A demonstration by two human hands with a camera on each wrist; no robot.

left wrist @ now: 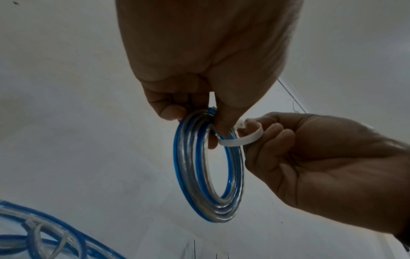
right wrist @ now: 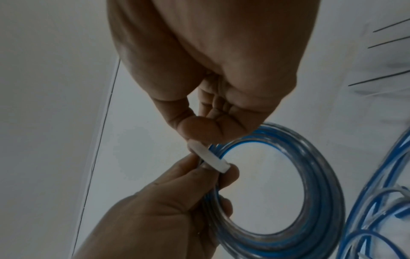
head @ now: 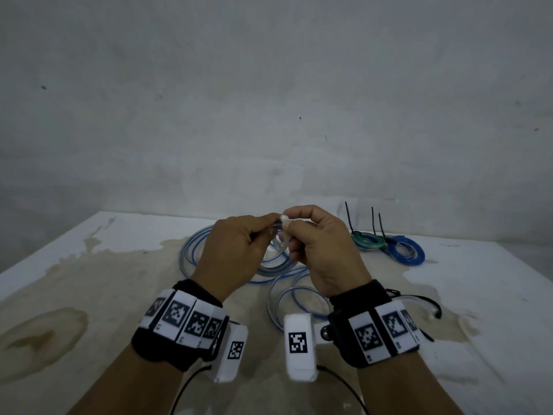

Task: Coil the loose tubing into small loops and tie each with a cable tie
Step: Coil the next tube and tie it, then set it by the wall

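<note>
My left hand (left wrist: 199, 70) pinches the coil (left wrist: 208, 175) at its top; my right hand (left wrist: 321, 166) pinches the white cable tie (left wrist: 241, 138) looped around it.

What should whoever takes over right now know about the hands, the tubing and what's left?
Left hand grips the small blue-striped coil at its top, held up over the table.
Right hand pinches the white cable tie, looped around the coil strands, not yet cinched.
Done: two tied coils with black ties, far right.
Left: tighten this tie, then coil the loose tubing on the table.
</note>
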